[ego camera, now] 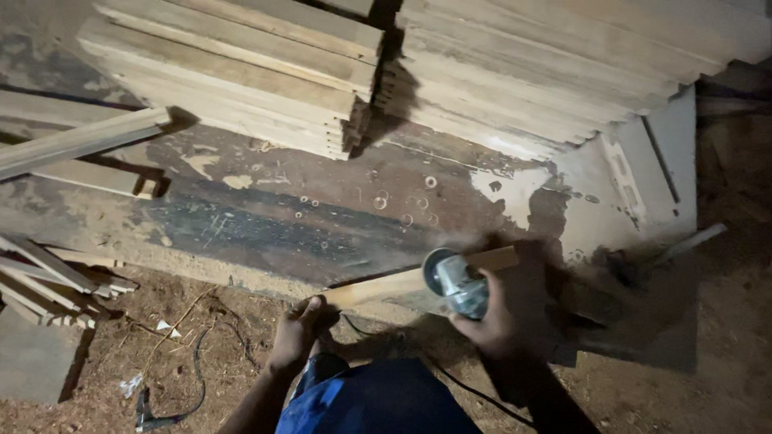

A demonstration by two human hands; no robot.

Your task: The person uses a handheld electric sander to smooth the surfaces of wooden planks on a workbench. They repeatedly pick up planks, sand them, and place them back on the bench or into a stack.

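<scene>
**Grinder on a wood strip at the near edge of the surface**

Wood strip [402, 283], narrow and pale, lies along the near edge of the worn, paint-stained surface [322, 217], running from lower left up toward the right. The left hand [299, 325] is clenched around its near, left end, fingers wrapped over the wood, wrist angled up from the lower middle of the view. The right hand [490, 321] grips the body of an angle grinder [454, 281], fingers closed round the housing; the tool's round disc end faces left and sits on or just above the strip, near its right half. Whether the disc actually touches the wood cannot be told because of blur. A dark cable [474, 394] trails from under the right forearm toward the lower edge of the view.

No containers are in view. At the far edge of the surface stand two stacks of planks: a left stack [241, 72] and a larger right stack [555, 72], with a dark gap between them. Off the left edge, loose boards [80, 141] lean across each other, and a bundle of thin offcuts [48, 281] lies lower down on the floor. The dirt floor [201, 345] in front of the surface holds sawdust, scraps and another cable [193, 394]. Blue clothing [362, 402] of the person fills the bottom centre between the two forearms.
</scene>
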